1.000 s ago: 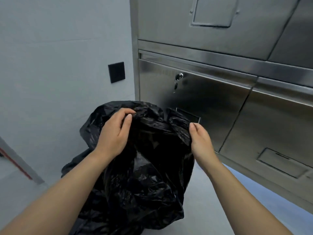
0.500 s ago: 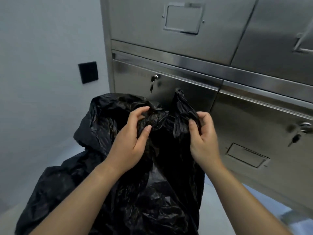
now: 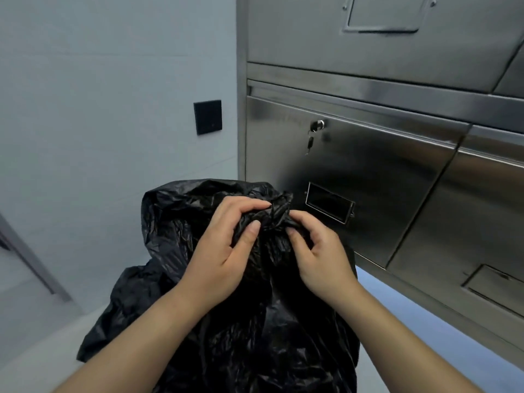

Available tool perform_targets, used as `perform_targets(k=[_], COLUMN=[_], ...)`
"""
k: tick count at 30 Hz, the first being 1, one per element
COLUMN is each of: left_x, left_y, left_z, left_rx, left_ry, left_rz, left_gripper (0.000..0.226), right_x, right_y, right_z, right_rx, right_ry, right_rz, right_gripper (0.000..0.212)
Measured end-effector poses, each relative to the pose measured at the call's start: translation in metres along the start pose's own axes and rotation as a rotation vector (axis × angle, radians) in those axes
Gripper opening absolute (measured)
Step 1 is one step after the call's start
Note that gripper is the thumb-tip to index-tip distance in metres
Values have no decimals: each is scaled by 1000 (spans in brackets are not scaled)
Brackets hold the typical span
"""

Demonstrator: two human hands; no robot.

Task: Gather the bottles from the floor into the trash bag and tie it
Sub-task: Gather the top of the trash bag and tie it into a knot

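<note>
A black trash bag (image 3: pixel 255 321) stands bulging on the floor in front of me, its crumpled top bunched together at the centre. My left hand (image 3: pixel 224 251) pinches the gathered plastic from the left, thumb and fingers closed on it. My right hand (image 3: pixel 320 251) grips the same bunch from the right, the two hands almost touching. No bottles are visible; the bag's inside is hidden.
A stainless steel cabinet (image 3: pixel 382 165) with a key (image 3: pixel 310 143) hanging in its lock rises just behind the bag. A grey wall with a black square plate (image 3: pixel 207 117) is on the left. Pale floor (image 3: pixel 425 321) shows beside the bag.
My hands have come closer together and the loose upright flap of the bag top has been pulled down into one tight bunch between them. The view has shifted.
</note>
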State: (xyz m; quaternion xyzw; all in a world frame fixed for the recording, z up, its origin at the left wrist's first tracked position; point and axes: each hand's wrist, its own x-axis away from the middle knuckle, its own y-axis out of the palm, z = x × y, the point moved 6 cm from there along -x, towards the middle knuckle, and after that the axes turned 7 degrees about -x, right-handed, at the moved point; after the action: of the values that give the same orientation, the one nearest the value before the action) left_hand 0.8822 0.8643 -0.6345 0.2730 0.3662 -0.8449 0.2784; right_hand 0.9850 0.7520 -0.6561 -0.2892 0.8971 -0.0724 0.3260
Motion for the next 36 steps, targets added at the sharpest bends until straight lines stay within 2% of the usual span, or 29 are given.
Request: perform_targets(k=[4, 6, 9, 11, 15, 16, 18, 23, 27, 32, 36], left_x=[3, 2, 2, 4, 5, 4, 3, 4, 7, 7, 6], left_y=[4, 6, 10, 8, 6, 5, 2, -2, -6, -15, -12], left_z=[-3, -5, -9, -10, -15, -16, -16, -15, -14, -22, -28], left_rx=[-101, -75, 6, -8, -19, -13, -12, 1, 50, 17, -36], left_ry=[-7, -34, -113, -141, -201, -212, -196, -161, -177, -245, -300], left_rz=[33, 6, -53, -1, 50, 47, 30, -9, 40, 107, -68], left_gripper=[25, 26, 23, 21, 22, 25, 30, 37, 22, 22, 33], right_x=[1, 2, 5, 7, 10, 10, 8, 4, 2, 2, 3], right_y=[4, 5, 5, 4, 4, 7, 8, 7, 5, 3, -1], right_z=[-10, -11, -8, -6, -8, -9, -9, -6, 1, 8, 11], right_rx=[-32, -20, -15, -34, -43, -32, -68, -152, -145, -155, -85], right_ry=[-97, -116, -96, -59, -15, -10, 18, 36, 79, 157, 166], right_rz=[-35, -59, -84, -63, -37, -48, 1, 107, 178, 211, 226], right_gripper=[30, 30, 28, 27, 60, 62, 55, 14, 3, 10, 14])
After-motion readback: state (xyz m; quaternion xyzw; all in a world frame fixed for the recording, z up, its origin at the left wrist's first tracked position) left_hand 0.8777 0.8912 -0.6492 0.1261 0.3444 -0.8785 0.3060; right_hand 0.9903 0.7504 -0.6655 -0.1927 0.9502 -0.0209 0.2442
